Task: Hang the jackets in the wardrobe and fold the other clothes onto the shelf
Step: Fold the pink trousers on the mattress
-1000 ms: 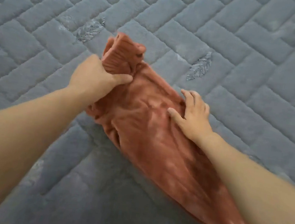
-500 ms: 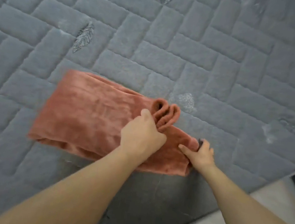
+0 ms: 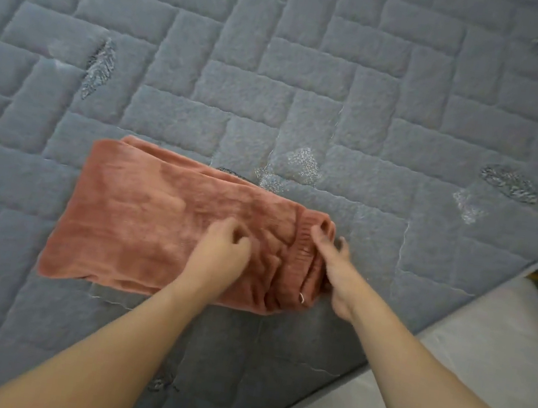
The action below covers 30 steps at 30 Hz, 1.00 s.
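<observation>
On grey quilted mattress [image 3: 345, 93], folded rust garment [image 3: 141, 220] (fuzzy): left hand [image 3: 219, 255] loosely curled, right hand [image 3: 335, 265] pinching ribbed edge.

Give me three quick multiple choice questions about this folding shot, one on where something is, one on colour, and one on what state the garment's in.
1. Where does the right hand rest?
A. on the ribbed end of the garment
B. flat on the floor
C. in the air above the bed

2. What colour is the garment?
A. navy
B. rust pink
C. white

3. How does the garment lie?
A. on a hanger
B. crumpled in a ball
C. folded into a flat strip on the quilted bed cover

Answers: 1 A, its fingers sit at the ribbed band; 2 B, the fleece is rust pink; 3 C, it lies flat and doubled over, the left hand on top.
</observation>
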### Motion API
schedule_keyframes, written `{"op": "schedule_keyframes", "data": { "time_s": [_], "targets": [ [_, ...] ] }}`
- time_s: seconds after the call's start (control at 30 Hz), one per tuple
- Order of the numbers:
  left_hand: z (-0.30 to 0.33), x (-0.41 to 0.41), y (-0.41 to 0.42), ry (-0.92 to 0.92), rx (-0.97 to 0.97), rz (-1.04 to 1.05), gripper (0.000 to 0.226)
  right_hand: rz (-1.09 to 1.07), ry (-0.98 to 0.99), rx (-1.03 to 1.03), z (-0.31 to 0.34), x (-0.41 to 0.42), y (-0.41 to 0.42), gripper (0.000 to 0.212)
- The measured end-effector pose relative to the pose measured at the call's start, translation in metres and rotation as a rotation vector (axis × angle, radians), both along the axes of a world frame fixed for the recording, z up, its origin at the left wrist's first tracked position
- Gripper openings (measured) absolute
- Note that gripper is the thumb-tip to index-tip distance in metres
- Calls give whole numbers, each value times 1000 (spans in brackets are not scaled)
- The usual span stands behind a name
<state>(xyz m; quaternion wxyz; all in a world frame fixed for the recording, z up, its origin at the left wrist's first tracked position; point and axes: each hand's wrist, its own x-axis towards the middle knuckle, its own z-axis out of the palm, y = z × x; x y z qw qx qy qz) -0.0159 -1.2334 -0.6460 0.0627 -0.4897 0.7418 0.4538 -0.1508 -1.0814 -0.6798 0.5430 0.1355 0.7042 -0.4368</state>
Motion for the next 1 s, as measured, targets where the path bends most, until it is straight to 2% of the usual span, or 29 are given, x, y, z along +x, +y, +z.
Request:
{"op": "schedule_keyframes", "data": {
  "time_s": [0.03,0.07,0.13,0.2,0.27,0.37,0.43,0.5,0.53,0.63,0.7,0.77,0.83,0.87,0.93,1.0],
  "targets": [
    [-2,13,-16,-70,-110,52,12,65,130,106,5,5,-12,120],
    [-3,28,-31,-186,-203,96,24,141,286,229,9,10,-25,118],
    [-4,59,-60,-337,-345,212,42,394,734,414,16,24,-46,105],
    [-4,84,-79,-370,-450,330,53,700,1161,337,20,44,-71,94],
    [-6,103,-92,-371,-460,470,63,997,1342,152,21,70,-103,85],
    [-13,128,-111,-338,-296,713,82,1295,1316,111,12,108,-147,77],
    [-25,150,-121,-111,-50,884,95,1373,1219,198,-5,127,-156,74],
    [-39,174,-125,126,204,1002,90,1383,1146,322,-25,139,-155,73],
    [-43,184,-126,163,289,995,84,1380,1151,369,-33,142,-154,73],
    [-53,203,-136,100,401,808,81,1395,1168,387,-44,144,-155,75],
    [-48,208,-149,57,454,667,62,1400,1167,307,-40,138,-152,75],
    [-31,206,-163,35,447,526,38,1328,1259,251,-29,126,-141,70],
    [-9,195,-170,51,348,416,32,1102,1348,321,-16,107,-122,68],
    [3,184,-169,77,288,383,31,961,1321,400,-9,94,-110,70],
    [29,154,-158,127,148,299,27,728,1133,566,4,66,-87,81],
    [55,117,-133,104,-18,133,30,479,863,615,14,39,-69,84]
  ]
}}
